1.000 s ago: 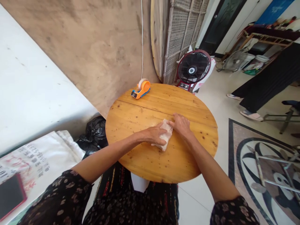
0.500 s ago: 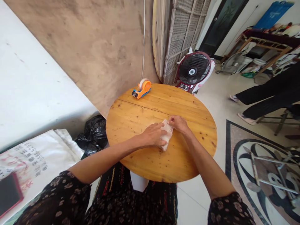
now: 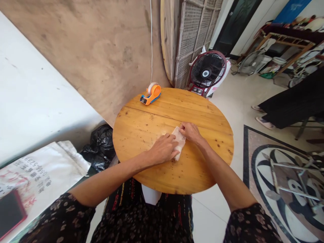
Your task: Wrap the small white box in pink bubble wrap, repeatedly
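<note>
A small whitish plastic-wrapped packet (image 3: 179,141) lies in the middle of the round wooden table (image 3: 152,121). My left hand (image 3: 163,151) rests on top of the packet's left side, fingers curled down over it. My right hand (image 3: 190,131) pinches the packet's upper right edge with fingers pressed together. An orange and blue tape dispenser (image 3: 151,94) sits at the table's far edge, well away from both hands.
A red floor fan (image 3: 207,73) stands behind the table beside a wicker panel (image 3: 192,37). A black bag (image 3: 100,148) lies on the floor at left, next to a white printed sack (image 3: 37,172). Another person's legs (image 3: 286,108) are at right.
My right hand went from lying flat beside the packet to pinching its upper edge. My left hand slid a little down and left over the packet. The other person's legs shifted at right.
</note>
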Available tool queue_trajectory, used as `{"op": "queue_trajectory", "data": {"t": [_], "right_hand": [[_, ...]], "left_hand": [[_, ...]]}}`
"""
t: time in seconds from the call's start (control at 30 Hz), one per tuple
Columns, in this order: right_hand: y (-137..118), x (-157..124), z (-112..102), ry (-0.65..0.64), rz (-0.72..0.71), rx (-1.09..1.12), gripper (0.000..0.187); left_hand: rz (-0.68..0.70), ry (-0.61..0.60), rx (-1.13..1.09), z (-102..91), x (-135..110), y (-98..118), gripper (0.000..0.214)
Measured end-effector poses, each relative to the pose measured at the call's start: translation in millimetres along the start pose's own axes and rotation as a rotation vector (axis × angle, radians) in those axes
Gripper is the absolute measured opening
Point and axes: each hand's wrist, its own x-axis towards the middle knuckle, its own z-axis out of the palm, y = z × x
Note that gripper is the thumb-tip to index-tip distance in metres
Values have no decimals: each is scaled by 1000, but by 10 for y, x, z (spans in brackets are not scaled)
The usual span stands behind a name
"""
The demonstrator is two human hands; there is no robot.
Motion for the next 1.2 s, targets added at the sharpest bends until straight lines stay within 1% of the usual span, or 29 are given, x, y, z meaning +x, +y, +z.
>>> {"op": "queue_trajectory", "data": {"t": [0.1, 0.3, 0.4, 0.47, 0.6, 0.77, 0.87, 1.0, 1.2], "right_hand": [[7, 22, 12, 1, -9, 16, 14], [-12, 71, 16, 41, -19, 71, 12], [-14, 74, -13, 70, -30, 115, 10], [-9, 67, -46, 85, -34, 147, 9], [-4, 54, -106, 107, -51, 208, 6], [-8, 69, -99, 125, -64, 256, 4], [-12, 79, -94, 127, -70, 284, 4], [-21, 73, -144, 125, -88, 321, 5], [-75, -27, -274, 161, -157, 419, 6]], "left_hand": [[39, 13, 40, -16, 5, 11, 35], [41, -100, -14, -40, 65, -7, 29], [46, -121, -43, -36, 79, -24, 28], [46, -109, -50, -23, 73, -32, 28], [13, -43, -59, 34, 39, -35, 30], [7, 50, -43, 103, -3, -23, 29], [3, 40, -51, 104, -15, -16, 28], [-5, 17, -68, 83, -18, -2, 27], [-20, 49, -120, 120, -30, 7, 26]]}}
